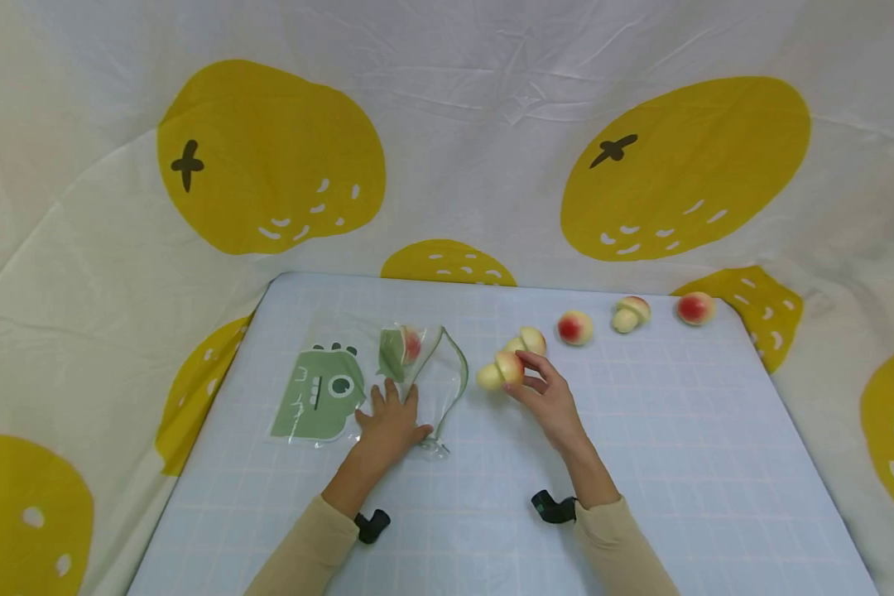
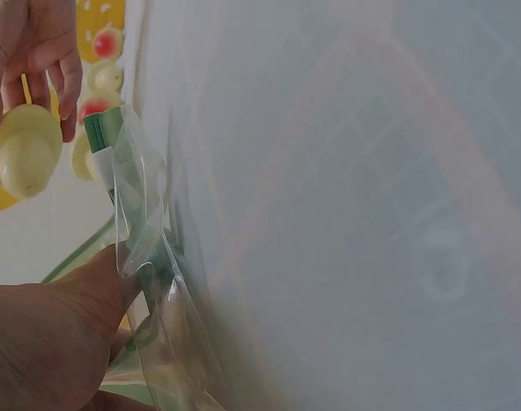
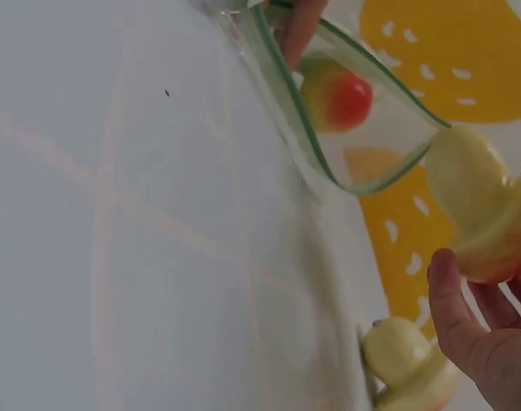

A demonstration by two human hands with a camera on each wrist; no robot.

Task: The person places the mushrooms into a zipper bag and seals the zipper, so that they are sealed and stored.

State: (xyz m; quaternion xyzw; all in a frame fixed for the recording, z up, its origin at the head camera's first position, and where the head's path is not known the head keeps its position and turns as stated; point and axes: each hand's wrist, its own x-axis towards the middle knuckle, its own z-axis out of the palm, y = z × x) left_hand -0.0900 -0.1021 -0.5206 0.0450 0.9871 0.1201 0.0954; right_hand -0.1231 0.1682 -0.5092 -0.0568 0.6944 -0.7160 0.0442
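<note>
1. My right hand (image 1: 547,397) holds a toy mushroom (image 1: 501,370) in a fingertip grip, just right of the bag (image 1: 425,372) mouth on the tabletop (image 1: 641,463).
2. My left hand (image 1: 391,418) pins the bag flat, thumb pinching its film; one peach (image 1: 411,343) lies inside.
3. I judge it best to keep the mouth wide and feed the mushroom stem first.
4. No readable writing; only a green dinosaur print (image 1: 320,397).
</note>
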